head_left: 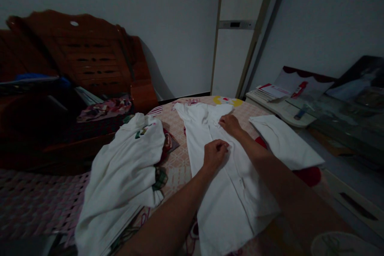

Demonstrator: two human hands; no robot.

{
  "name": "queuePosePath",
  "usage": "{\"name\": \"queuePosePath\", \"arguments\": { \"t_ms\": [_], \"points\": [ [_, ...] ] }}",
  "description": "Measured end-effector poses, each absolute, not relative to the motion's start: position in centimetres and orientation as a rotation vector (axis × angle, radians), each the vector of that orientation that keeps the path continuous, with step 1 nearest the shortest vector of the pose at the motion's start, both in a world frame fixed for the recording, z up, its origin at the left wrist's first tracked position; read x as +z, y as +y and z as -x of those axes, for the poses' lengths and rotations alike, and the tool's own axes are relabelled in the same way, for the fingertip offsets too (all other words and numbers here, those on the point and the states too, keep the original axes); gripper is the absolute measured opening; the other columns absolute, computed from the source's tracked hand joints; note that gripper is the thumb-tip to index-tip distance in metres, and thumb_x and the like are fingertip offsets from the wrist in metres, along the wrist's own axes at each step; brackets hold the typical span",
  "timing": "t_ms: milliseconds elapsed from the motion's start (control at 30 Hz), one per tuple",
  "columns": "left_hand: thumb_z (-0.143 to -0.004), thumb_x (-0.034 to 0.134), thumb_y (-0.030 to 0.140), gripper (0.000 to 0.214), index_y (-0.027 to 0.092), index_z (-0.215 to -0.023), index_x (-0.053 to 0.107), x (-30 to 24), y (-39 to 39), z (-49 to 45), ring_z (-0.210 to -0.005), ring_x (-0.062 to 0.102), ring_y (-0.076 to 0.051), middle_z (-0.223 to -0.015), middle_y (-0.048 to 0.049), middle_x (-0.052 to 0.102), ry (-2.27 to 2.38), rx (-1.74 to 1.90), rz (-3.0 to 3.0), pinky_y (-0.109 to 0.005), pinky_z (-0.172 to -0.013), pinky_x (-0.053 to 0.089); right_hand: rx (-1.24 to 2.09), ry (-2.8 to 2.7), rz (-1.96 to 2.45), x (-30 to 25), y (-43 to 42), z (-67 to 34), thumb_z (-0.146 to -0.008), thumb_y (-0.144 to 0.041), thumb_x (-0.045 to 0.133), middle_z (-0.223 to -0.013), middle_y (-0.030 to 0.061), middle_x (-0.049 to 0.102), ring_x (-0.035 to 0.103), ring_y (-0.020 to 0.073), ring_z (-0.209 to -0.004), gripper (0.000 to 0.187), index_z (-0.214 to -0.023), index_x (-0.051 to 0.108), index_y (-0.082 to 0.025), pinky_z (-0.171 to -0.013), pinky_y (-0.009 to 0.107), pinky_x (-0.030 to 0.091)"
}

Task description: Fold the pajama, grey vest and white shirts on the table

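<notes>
A white short-sleeved shirt lies lengthwise on the patterned cloth, its collar end away from me. My left hand has its fingers bent together on the fabric, near the middle of the shirt. Farther up, my right hand pinches the shirt's right side below the sleeve. To the left is a loose heap of white clothing with a small embroidered motif on top. A folded white garment rests at the right. The fingertips of both hands are partly hidden.
The round-ended surface wears a pink patterned cloth. Behind it stands a tall white cabinet-like unit against the wall. A wooden bench with items on it is at the left. A side stand with papers and a glass shelf is at the right.
</notes>
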State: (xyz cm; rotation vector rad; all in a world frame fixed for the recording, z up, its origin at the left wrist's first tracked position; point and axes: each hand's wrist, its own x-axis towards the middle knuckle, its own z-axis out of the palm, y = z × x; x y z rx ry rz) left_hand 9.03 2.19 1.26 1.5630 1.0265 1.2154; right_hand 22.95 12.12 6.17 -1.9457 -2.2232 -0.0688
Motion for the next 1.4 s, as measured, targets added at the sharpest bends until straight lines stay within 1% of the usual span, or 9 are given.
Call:
{"name": "queuePosePath", "arguments": {
  "t_ms": [133, 300, 433, 600, 767, 1000, 1100, 1233, 1400],
  "points": [
    [-0.082, 0.055, 0.029, 0.019, 0.015, -0.076, 0.067, 1.4, 2.7, -8.4, -0.054, 0.062, -0.012, -0.066, -0.0002, 0.065, 1.051, 1.355, -1.285, -0.024, -0.056, 0.052, 0.027, -2.165, 1.987, 4.9, 12.0, -20.6, -0.09, -0.03, 0.06, -0.114, 0.0174, 0.07, 0.063, 0.0256, -0.109, 0.027, -0.108, 0.069, -0.012, -0.092, 0.03, 0.043],
    [-0.079, 0.055, 0.029, 0.018, 0.015, -0.073, 0.065, 1.0, 3.1, -8.4, -0.051, 0.058, -0.01, -0.061, 0.0002, 0.062, 1.075, 1.319, -1.227, -0.021, -0.051, 0.048, 0.133, -1.989, 2.052, 5.2, 13.7, -19.7, -0.091, -0.014, 0.048, -0.106, 0.019, 0.072, 0.066, 0.0229, -0.102, 0.025, -0.098, 0.072, -0.008, -0.086, 0.028, 0.047],
    [-0.078, 0.054, 0.024, 0.016, 0.015, -0.073, 0.067, 0.7, 3.0, -8.7, -0.051, 0.058, -0.01, -0.06, 0.0013, 0.061, 1.06, 1.247, -1.359, -0.02, -0.052, 0.047, 0.32, -1.944, 1.998, 6.6, 13.7, -20.7, -0.091, -0.024, 0.053, -0.081, 0.0122, 0.075, 0.069, 0.0176, -0.077, 0.028, -0.08, 0.074, -0.009, -0.07, 0.023, 0.05],
    [-0.076, 0.055, 0.019, 0.015, 0.016, -0.079, 0.07, 0.5, 3.2, -8.8, -0.056, 0.061, -0.011, -0.064, 0.0007, 0.066, 1.026, 1.179, -1.53, -0.02, -0.056, 0.047, 0.537, -1.703, 1.843, 7.9, 9.0, -23.5, -0.088, -0.018, 0.053, -0.081, 0.0078, 0.074, 0.066, 0.0118, -0.065, 0.023, -0.096, 0.072, -0.009, -0.056, 0.018, 0.049],
    [-0.075, 0.054, 0.015, 0.018, 0.017, -0.081, 0.071, 0.3, 3.6, -8.9, -0.06, 0.064, -0.012, -0.069, 0.0, 0.069, 1.054, 1.143, -1.593, -0.021, -0.06, 0.05, 0.832, -1.525, 1.653, 8.0, 0.1, -26.6, -0.078, -0.02, 0.062, -0.061, 0.0023, 0.067, 0.057, 0.0111, -0.049, 0.013, -0.083, 0.07, -0.012, -0.044, 0.02, 0.043],
    [-0.074, 0.054, 0.015, 0.019, 0.016, -0.08, 0.072, 0.6, 3.8, -8.8, -0.06, 0.065, -0.013, -0.071, -0.0012, 0.07, 1.035, 1.121, -1.59, -0.023, -0.06, 0.052, 0.733, -1.974, 1.61, 6.3, -11.0, -27.4, -0.078, -0.031, 0.07, -0.069, 0.0019, 0.068, 0.061, 0.0139, -0.063, 0.015, -0.076, 0.07, -0.016, -0.06, 0.024, 0.045],
    [-0.073, 0.053, 0.014, 0.019, 0.016, -0.079, 0.071, 0.7, 3.8, -8.7, -0.058, 0.064, -0.012, -0.07, -0.0011, 0.069, 1.037, 1.115, -1.572, -0.023, -0.059, 0.052, 0.546, -2.16, 1.567, 5.1, -14.4, -27.1, -0.075, -0.033, 0.077, -0.091, 0.0063, 0.071, 0.065, 0.0204, -0.086, 0.024, -0.091, 0.071, -0.018, -0.078, 0.031, 0.051],
    [-0.073, 0.053, 0.014, 0.02, 0.016, -0.08, 0.071, 0.6, 3.9, -8.7, -0.058, 0.064, -0.012, -0.071, -0.0009, 0.069, 1.039, 1.11, -1.572, -0.023, -0.058, 0.051, 0.311, -2.266, 1.397, 3.4, -17.2, -26.8, -0.078, -0.026, 0.074, -0.124, 0.014, 0.063, 0.057, 0.0256, -0.118, 0.041, -0.117, 0.064, -0.018, -0.099, 0.039, 0.048],
    [-0.074, 0.053, 0.015, 0.02, 0.016, -0.081, 0.071, 0.4, 4.0, -8.7, -0.059, 0.064, -0.012, -0.071, -0.0008, 0.069, 1.004, 1.112, -1.607, -0.022, -0.058, 0.051, 0.169, -2.12, 1.309, 2.2, -17.2, -26.1, -0.08, -0.006, 0.051, -0.109, 0.0121, 0.067, 0.063, 0.021, -0.103, 0.029, -0.101, 0.067, -0.019, -0.088, 0.037, 0.054]
  ]
}}
